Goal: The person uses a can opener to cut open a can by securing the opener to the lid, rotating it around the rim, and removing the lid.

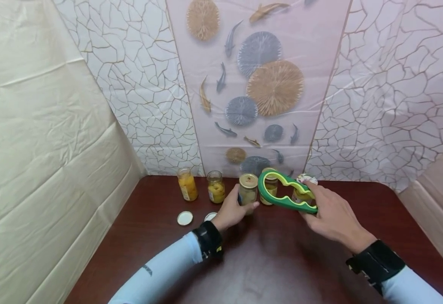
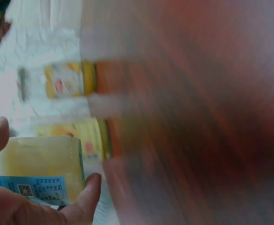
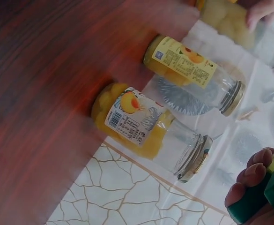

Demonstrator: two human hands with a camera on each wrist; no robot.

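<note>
In the head view my left hand (image 1: 230, 211) grips a glass jar (image 1: 248, 195) of pale fruit with a gold lid, near the back of the table. The left wrist view shows thumb and fingers around this jar (image 2: 43, 154), which has a blue label. My right hand (image 1: 335, 213) holds a green jar opener (image 1: 287, 204) with a yellow-green scalloped inner edge, raised to the right of the held jar. The opener partly hides two lidded jars: one with a yellow label (image 3: 186, 63) and one with a peach label (image 3: 134, 119).
Two jars without lids, one of orange fruit (image 1: 188, 188) and one of yellow fruit (image 1: 216, 193), stand at the back left. Before them lie a white-faced lid (image 1: 185, 218) and another lid (image 1: 210, 216), partly behind my left hand. A patterned cloth hangs behind the dark red table (image 1: 282, 261).
</note>
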